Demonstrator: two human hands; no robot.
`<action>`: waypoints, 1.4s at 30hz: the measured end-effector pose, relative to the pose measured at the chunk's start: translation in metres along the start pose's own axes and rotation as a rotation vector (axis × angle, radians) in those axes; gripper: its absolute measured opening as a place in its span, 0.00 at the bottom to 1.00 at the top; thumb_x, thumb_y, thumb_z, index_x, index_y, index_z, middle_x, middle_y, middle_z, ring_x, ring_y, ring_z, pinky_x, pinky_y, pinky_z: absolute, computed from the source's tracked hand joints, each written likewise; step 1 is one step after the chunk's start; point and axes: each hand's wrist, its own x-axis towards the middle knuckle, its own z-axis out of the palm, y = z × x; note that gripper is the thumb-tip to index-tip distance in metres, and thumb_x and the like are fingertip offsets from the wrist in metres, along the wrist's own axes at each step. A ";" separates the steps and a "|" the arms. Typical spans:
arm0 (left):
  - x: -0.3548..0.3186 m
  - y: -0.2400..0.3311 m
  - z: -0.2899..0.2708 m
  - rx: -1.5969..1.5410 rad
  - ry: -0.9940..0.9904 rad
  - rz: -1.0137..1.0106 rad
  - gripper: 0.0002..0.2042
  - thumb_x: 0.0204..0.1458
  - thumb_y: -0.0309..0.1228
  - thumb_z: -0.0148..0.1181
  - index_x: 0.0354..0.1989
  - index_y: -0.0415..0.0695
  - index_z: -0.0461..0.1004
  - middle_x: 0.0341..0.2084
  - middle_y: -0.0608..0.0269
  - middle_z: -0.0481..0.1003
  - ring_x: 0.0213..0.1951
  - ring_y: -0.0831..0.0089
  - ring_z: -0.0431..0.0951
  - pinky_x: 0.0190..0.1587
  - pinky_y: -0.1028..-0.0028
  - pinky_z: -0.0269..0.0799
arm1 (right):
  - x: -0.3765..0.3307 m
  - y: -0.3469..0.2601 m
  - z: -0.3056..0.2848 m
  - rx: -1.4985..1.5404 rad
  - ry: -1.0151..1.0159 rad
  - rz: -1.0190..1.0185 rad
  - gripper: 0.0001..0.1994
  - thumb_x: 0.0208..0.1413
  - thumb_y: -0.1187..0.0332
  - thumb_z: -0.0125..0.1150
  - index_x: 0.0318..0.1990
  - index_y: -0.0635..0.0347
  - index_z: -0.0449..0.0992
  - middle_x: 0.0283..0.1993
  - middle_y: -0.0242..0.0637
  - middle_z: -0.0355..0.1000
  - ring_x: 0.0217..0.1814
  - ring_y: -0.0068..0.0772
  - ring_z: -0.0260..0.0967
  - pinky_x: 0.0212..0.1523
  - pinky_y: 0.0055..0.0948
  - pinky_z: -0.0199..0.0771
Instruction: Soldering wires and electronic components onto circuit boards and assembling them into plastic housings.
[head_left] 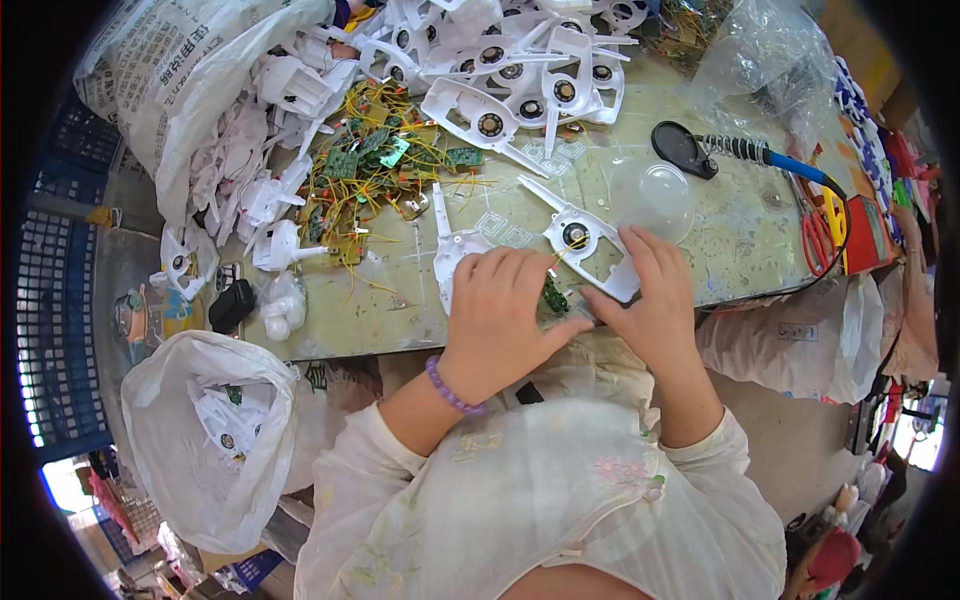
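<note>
My right hand [655, 298] closes over the near end of a white plastic housing [612, 268], thumb at the lower edge and fingers along the right side. A round speaker [576, 235] sits in that housing, whose narrow stem points to the far left. Beside it my left hand [503, 310] is curled, with a small green circuit board [554, 294] showing between its fingers and thumb; the palm hides the rest. Another white housing piece [455, 245] lies partly beneath the left fingers. A purple bead bracelet circles my left wrist.
Wired green circuit boards [375, 165] are heaped at the left, below a pile of white housings [510, 70]. A soldering iron [790, 162] rests in its stand [684, 150], near red-handled scissors [815, 240]. A clear round dish [652, 200] is behind my right hand. An open white bag [150, 440] holds housings.
</note>
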 end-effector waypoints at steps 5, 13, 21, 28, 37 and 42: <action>-0.002 -0.004 -0.004 -0.070 0.056 -0.027 0.23 0.41 0.36 0.67 0.46 0.43 0.71 0.37 0.63 0.75 0.40 0.63 0.73 0.46 0.64 0.62 | 0.005 -0.009 -0.003 0.241 -0.140 0.191 0.34 0.36 0.69 0.72 0.54 0.64 0.65 0.48 0.46 0.65 0.48 0.46 0.64 0.48 0.36 0.67; -0.019 -0.069 -0.042 -0.302 0.121 -0.160 0.23 0.35 0.31 0.72 0.43 0.41 0.74 0.38 0.59 0.76 0.42 0.63 0.75 0.45 0.68 0.69 | 0.014 -0.043 0.028 0.658 0.071 0.142 0.30 0.39 0.76 0.69 0.54 0.60 0.67 0.43 0.42 0.64 0.41 0.38 0.65 0.42 0.32 0.68; -0.039 -0.071 -0.020 -0.042 0.204 -0.321 0.22 0.31 0.37 0.73 0.35 0.44 0.71 0.34 0.60 0.75 0.40 0.59 0.73 0.45 0.65 0.63 | 0.013 -0.074 0.039 0.116 0.112 -0.463 0.23 0.39 0.71 0.61 0.49 0.50 0.75 0.49 0.42 0.65 0.45 0.43 0.64 0.41 0.34 0.68; -0.050 -0.083 -0.045 -0.248 -0.029 -0.356 0.26 0.36 0.31 0.68 0.47 0.38 0.70 0.48 0.51 0.69 0.51 0.54 0.68 0.55 0.62 0.63 | -0.006 -0.101 0.035 -0.001 -0.180 -0.417 0.24 0.46 0.69 0.53 0.56 0.51 0.69 0.56 0.45 0.64 0.50 0.44 0.63 0.43 0.35 0.65; -0.025 -0.077 -0.028 -0.074 0.039 -0.384 0.24 0.49 0.49 0.59 0.35 0.33 0.74 0.29 0.49 0.72 0.34 0.55 0.73 0.37 0.65 0.68 | 0.002 -0.082 0.028 0.480 -0.267 -0.186 0.25 0.47 0.65 0.63 0.55 0.59 0.68 0.58 0.51 0.60 0.55 0.55 0.60 0.53 0.46 0.61; -0.014 -0.068 -0.020 -0.195 0.031 -0.487 0.25 0.47 0.49 0.62 0.34 0.34 0.73 0.27 0.53 0.72 0.31 0.61 0.72 0.35 0.67 0.69 | -0.001 -0.080 0.045 0.511 -0.221 -0.240 0.17 0.46 0.72 0.62 0.46 0.62 0.72 0.57 0.52 0.59 0.56 0.58 0.58 0.52 0.46 0.63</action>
